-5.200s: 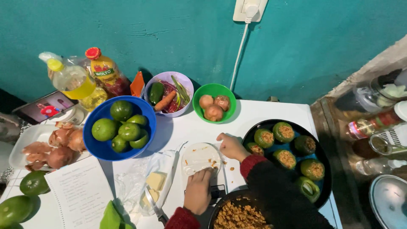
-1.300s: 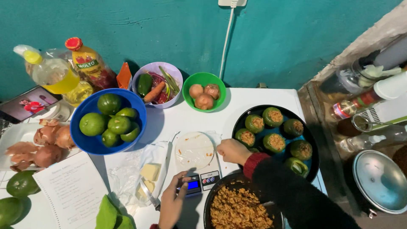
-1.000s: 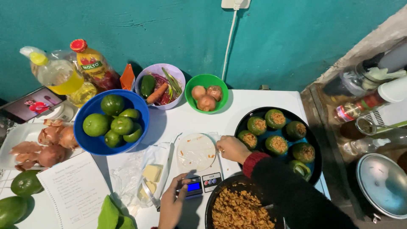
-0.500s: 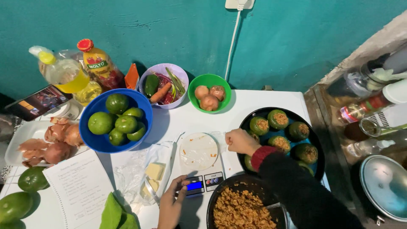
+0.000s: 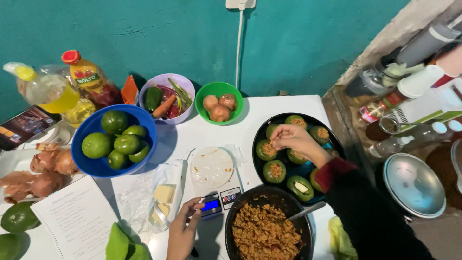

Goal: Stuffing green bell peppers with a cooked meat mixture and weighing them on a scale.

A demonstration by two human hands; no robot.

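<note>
Right hand (image 5: 293,139) has moved off the scale (image 5: 214,180) to over the black pan (image 5: 332,135) of stuffed green peppers (image 5: 275,171), fingers pinched together; what they hold, cannot tell. Left hand (image 5: 184,228) stays at the scale's buttons, fingers loosely apart. Filling pot (image 5: 267,231) near. White worktop (image 5: 269,108), teal wall.

We see bright, even light from above on the white counter (image 5: 269,113), with soft shadows to the right of the round blue plastic bowl (image 5: 94,161) beside it. A pale glare sits on the round metal lid (image 5: 414,185). Edges bend slightly; the picture's right side looks softer.
</note>
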